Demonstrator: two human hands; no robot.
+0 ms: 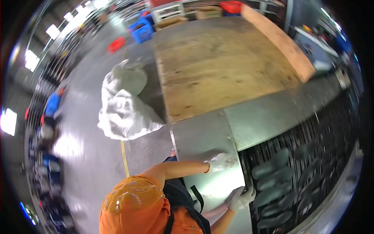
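My left hand, in a white knit glove, reaches over the metal tabletop with its fingers loosely stretched out and nothing visible in them. Closer to me, my right hand, also gloved, is at the tabletop's right edge. Its fingers are curled beside a small dark shape, which I cannot make out. Just beyond that edge, several dark sole-shaped pieces lie in rows on a black slatted conveyor.
A worn wooden board covers the far table, with an upright tan panel along its right side. To the left, a white sack stands on the grey floor. Farther off are a blue crate and a red bin.
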